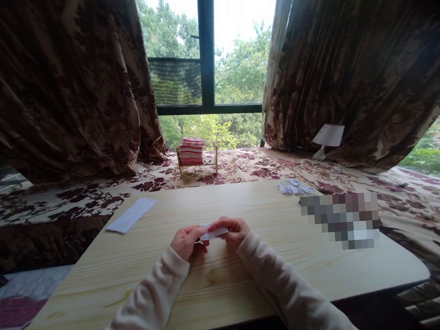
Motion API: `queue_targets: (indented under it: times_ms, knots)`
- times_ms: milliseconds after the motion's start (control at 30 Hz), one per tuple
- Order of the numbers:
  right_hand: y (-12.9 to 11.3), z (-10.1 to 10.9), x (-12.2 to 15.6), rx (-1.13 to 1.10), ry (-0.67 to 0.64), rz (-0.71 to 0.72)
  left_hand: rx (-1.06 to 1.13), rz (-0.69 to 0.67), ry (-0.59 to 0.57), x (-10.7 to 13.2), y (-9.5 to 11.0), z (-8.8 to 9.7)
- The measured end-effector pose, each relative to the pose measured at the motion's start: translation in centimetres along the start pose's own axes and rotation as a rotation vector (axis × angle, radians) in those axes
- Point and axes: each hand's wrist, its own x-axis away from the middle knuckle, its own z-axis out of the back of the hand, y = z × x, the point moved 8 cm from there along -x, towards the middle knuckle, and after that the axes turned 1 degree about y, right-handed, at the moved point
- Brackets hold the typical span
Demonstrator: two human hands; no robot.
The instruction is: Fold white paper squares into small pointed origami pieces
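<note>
Between my two hands, over the middle of the wooden table (146, 291), is a small folded piece of white paper (214, 233). My left hand (187, 240) pinches its left end between thumb and fingers. At the other end my right hand (232, 230) grips it, fingers curled over the top edge. Part of the paper is covered by my fingers, so its exact folds do not show. A flat stack or strip of white paper (132, 215) lies at the table's far left. Several small folded white paper pieces (294, 186) are heaped at the far right edge.
A pixelated patch (344, 221) hides whatever lies on the table's right side. Behind the table, a patterned ledge (242, 166) holds a small rack (212, 161) with folded red-and-white striped cloths (192, 151). A white lamp (328, 135) stands by the right curtain (348, 60).
</note>
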Motion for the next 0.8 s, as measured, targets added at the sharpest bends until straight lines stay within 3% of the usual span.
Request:
queue_targets:
  times_ms: [300,467,800]
  knots:
    - [1.3,1.2,-0.1,0.019,0.109,-0.022,0.013,0.021,0.001,-0.2,-0.3,0.1]
    - [0.4,1.0,0.0,0.061,0.064,0.051,0.031,0.139,-0.071,0.3,-0.7,-0.7]
    - [-0.3,0.6,0.0,0.063,0.017,0.089,0.029,0.108,-0.069,0.5,-0.4,-0.9]
